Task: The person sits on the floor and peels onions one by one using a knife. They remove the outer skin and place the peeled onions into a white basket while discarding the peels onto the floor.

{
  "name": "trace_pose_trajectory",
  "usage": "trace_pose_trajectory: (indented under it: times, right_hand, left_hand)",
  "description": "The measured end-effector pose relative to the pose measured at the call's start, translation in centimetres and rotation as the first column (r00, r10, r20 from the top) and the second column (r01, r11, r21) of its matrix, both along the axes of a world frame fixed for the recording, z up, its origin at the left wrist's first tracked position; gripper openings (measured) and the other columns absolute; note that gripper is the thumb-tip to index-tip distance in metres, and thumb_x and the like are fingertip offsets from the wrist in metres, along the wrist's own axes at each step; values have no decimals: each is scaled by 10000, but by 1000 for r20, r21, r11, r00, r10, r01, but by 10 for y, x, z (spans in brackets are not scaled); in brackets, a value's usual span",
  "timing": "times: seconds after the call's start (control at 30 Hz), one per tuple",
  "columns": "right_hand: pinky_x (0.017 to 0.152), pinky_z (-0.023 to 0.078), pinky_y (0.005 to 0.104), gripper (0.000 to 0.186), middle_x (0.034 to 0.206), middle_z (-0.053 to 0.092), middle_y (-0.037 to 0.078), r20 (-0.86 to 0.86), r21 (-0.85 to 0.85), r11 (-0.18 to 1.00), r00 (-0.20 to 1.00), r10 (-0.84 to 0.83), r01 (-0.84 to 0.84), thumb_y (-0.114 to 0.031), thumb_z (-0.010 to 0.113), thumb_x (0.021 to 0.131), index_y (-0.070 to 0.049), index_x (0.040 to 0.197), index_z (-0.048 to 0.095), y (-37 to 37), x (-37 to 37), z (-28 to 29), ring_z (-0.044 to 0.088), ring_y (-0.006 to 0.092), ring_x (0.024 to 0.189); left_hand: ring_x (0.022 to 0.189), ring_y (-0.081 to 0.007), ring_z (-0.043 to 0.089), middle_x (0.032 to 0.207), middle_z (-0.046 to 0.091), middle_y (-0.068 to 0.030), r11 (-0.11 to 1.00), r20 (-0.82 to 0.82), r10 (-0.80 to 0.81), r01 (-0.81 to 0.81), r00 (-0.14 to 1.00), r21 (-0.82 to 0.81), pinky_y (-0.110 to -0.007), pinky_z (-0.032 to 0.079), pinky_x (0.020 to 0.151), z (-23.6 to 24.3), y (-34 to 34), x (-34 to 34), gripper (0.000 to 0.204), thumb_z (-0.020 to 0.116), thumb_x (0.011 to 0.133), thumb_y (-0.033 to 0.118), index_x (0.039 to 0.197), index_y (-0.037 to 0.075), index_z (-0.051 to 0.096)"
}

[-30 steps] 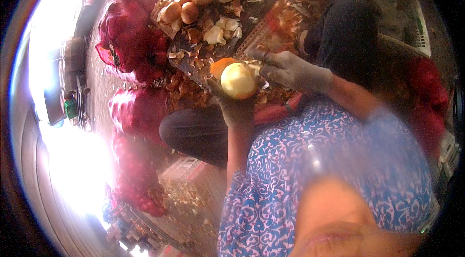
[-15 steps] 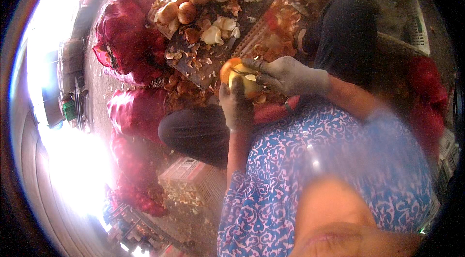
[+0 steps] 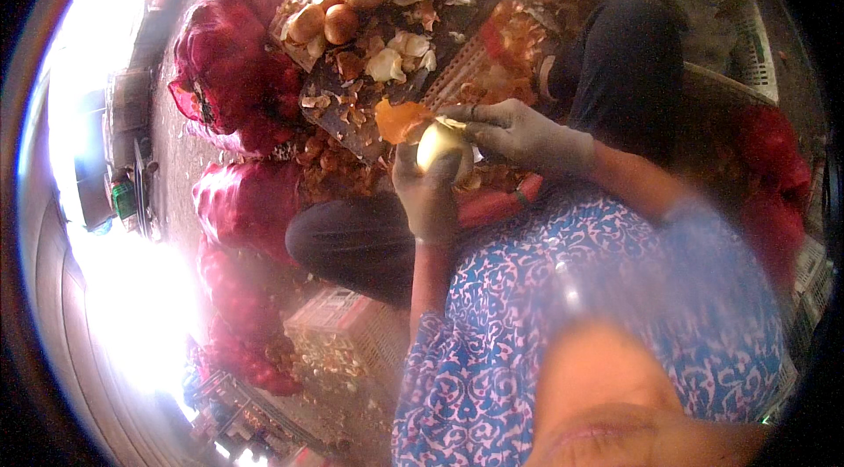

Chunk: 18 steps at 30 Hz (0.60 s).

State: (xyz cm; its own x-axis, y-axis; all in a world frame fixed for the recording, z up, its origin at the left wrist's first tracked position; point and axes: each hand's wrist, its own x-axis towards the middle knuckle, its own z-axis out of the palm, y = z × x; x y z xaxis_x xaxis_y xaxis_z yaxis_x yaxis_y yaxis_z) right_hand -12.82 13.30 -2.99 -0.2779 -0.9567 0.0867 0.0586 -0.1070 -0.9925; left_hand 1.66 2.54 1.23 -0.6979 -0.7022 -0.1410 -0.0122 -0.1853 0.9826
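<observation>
My left hand (image 3: 428,194), in a grey glove, is closed around a pale peeled onion (image 3: 440,146) in front of my chest. My gloved right hand (image 3: 519,133) rests on the onion's top right, fingers curled over it. A flap of orange onion skin (image 3: 396,120) hangs off the onion's left side. Whether a blade is in the right hand is hidden. Beyond the hands lie several unpeeled brown onions (image 3: 323,23) and loose skins on a dark board over a crate.
Red mesh sacks (image 3: 233,71) of onions stand at the left, another (image 3: 242,203) below it. Onion skins litter the ground (image 3: 334,159). A plastic crate (image 3: 334,313) sits low centre. White crates (image 3: 747,54) are at the far right. My dark-trousered knees flank the hands.
The onion has been turned in my hands and my right hand has closed over its top. The orange skin has peeled further off to the left.
</observation>
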Motion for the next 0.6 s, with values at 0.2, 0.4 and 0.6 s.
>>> trace_pose_trajectory:
  times: [0.2, 0.4, 0.6]
  right_hand:
    - [589, 431, 199, 440, 861, 607, -48, 293, 272, 951, 928, -228, 148, -330, 503, 1063, -85, 1427, 539, 10, -29, 18, 499, 23, 689]
    - [676, 495, 274, 506, 910, 636, 4, -83, 30, 985, 983, -165, 168, -266, 499, 1058, -50, 1506, 405, 5, -12, 17, 570, 93, 768]
    - [850, 527, 393, 526, 1106, 686, 186, -259, -55, 998, 965, -35, 21, -283, 536, 1037, -88, 1507, 401, 4, 1, 24, 677, 268, 971]
  left_hand:
    - [1147, -329, 613, 1283, 558, -195, 978, -247, 4, 47, 969, 203, -446, 583, 921, -16, -7, 15, 570, 629, 910, 283, 1376, 16, 437]
    - [1172, -303, 596, 1325, 535, -177, 780, 6, 64, -47, 998, -624, -414, 547, 995, -33, -6, 12, 683, 736, 843, 37, 1414, 55, 361]
    - [1205, -299, 579, 1366, 510, -176, 745, 274, 137, 83, 952, -662, -441, 513, 1022, -51, -12, 16, 808, 800, 804, 117, 1443, 60, 307]
